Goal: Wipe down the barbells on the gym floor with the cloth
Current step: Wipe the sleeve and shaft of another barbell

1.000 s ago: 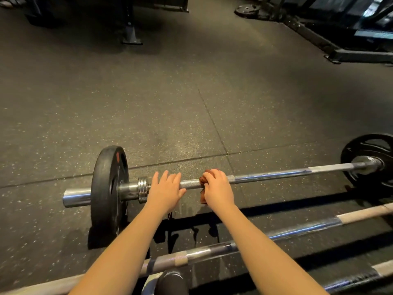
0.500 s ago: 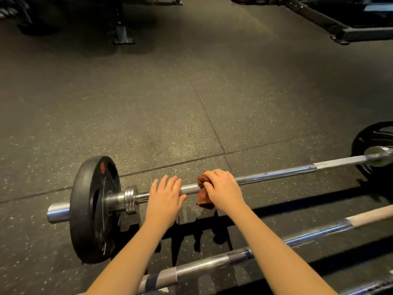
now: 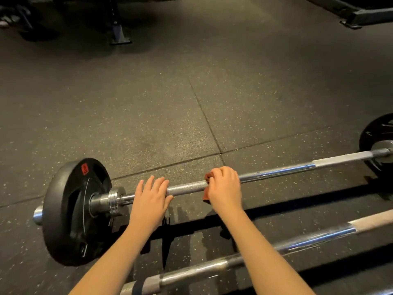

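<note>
A loaded barbell [image 3: 276, 173] lies across the rubber floor, with a black plate [image 3: 72, 209] on its left end and another black plate [image 3: 378, 135] at the right edge. My left hand [image 3: 151, 199] rests flat on the knurled shaft near the left collar, fingers straight. My right hand [image 3: 224, 188] grips a reddish-brown cloth [image 3: 208, 196] wrapped round the shaft, a short bare stretch of knurling between my hands. Most of the cloth is hidden under my fingers.
A second bar [image 3: 314, 239] with taped sections lies on the floor close to me, parallel to the first. A rack foot [image 3: 119, 35] stands at the back left and a metal frame base [image 3: 365, 15] at the back right. Floor seams cross beyond the bar.
My right hand has slid the cloth a little to the right along the shaft, baring more knurling between my hands. My left hand stays in place. The view has shifted slightly.
</note>
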